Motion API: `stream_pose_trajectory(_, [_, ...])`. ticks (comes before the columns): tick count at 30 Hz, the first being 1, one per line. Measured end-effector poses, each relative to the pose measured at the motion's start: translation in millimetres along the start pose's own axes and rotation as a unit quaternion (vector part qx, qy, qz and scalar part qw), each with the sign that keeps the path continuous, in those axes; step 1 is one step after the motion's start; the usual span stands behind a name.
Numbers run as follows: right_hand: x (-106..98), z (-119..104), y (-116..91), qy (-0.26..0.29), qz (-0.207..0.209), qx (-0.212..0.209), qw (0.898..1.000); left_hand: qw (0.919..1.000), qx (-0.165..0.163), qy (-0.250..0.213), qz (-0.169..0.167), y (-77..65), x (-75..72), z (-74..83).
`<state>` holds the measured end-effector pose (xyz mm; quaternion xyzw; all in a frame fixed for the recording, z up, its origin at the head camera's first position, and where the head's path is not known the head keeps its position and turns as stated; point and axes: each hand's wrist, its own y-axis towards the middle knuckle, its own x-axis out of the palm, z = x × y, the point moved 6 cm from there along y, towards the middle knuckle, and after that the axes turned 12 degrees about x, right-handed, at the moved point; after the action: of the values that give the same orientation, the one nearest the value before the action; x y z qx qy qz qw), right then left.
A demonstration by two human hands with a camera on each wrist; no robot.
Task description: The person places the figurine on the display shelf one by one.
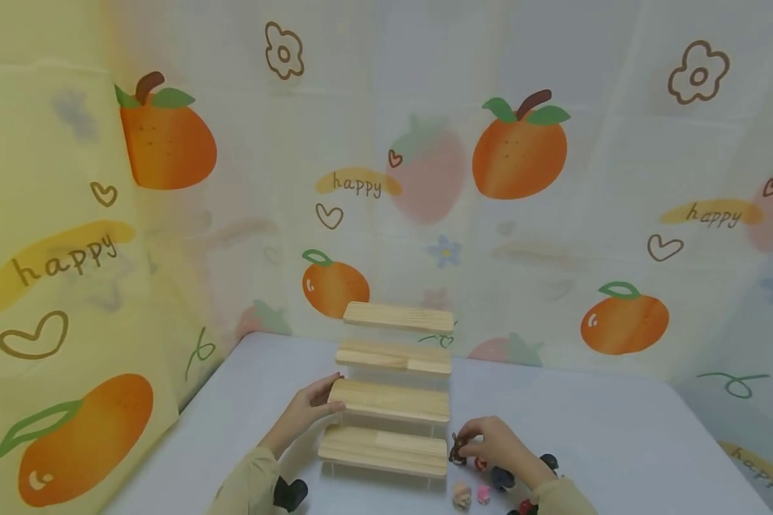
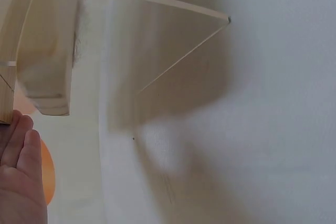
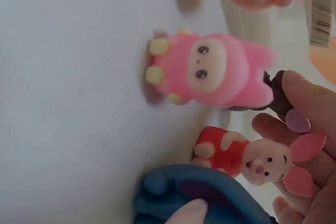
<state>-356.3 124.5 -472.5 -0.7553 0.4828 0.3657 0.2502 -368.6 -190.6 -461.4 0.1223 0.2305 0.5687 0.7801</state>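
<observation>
A four-tiered stand of pale wooden boards on clear supports stands in the middle of the table. My left hand grips the left end of its second board from the bottom, thumb at the front and fingers behind. The left wrist view has the fingers against a board's end. To the right of the lowest board, my right hand pinches a small dark brown figurine, mostly hidden by a pink figurine. A piglet figurine in red and a blue figurine stand close to that hand.
A beige figurine stands in front of the right hand, and a red and black item lies by the right sleeve. Something black shows beside the left sleeve. Fruit-printed cloth walls the white table at the back and sides.
</observation>
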Motion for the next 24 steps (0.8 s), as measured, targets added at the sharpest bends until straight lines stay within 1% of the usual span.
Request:
stream_pose_trajectory(5, [-3.0,2.7,1.4,0.02,0.0,0.0,1.0,0.9999,-0.011,-0.006,0.009,3.9,2.1,-1.6])
stream_pose_trajectory(8, [-7.9,4.3,0.5,0.049,0.004,0.001,0.999,0.9996,-0.022,-0.009,0.016,4.8,3.8,-2.9])
stream_pose_trajectory(10, [-13.5,0.4,-2.4,0.073,0.003,-0.002,0.997,0.9993,-0.028,-0.014,0.018,3.4,6.4,2.8])
stream_pose_trajectory(12, [-16.9,0.6,-3.1,0.111,-0.005,-0.006,0.994,0.999,-0.034,-0.019,0.02,1.4,8.0,3.3])
stream_pose_trajectory(14, [-19.7,2.9,-3.0,0.138,-0.008,-0.01,0.99,0.9989,-0.036,-0.024,0.019,0.0,9.8,3.0])
stream_pose_trajectory(15, [-21.1,4.5,-2.8,0.152,-0.009,-0.009,0.988,0.999,-0.032,-0.026,0.016,0.0,10.8,2.6])
stream_pose_trajectory(17, [-23.0,11.9,-0.1,0.174,-0.005,-0.009,0.985,0.9994,-0.024,-0.024,0.01,1.7,11.4,-3.8])
stream_pose_trajectory(20, [-29.2,13.6,2.8,0.197,0.004,-0.009,0.98,0.9995,-0.019,-0.023,0.007,3.4,11.4,-4.2])
stream_pose_trajectory(22, [-32.6,11.8,5.2,0.211,0.004,-0.008,0.977,0.9993,-0.025,-0.024,0.015,1.9,8.6,-4.7])
stream_pose_trajectory(24, [-35.3,9.2,7.5,0.228,-0.002,-0.004,0.974,0.9984,-0.041,-0.028,0.027,-1.4,4.4,-6.4])
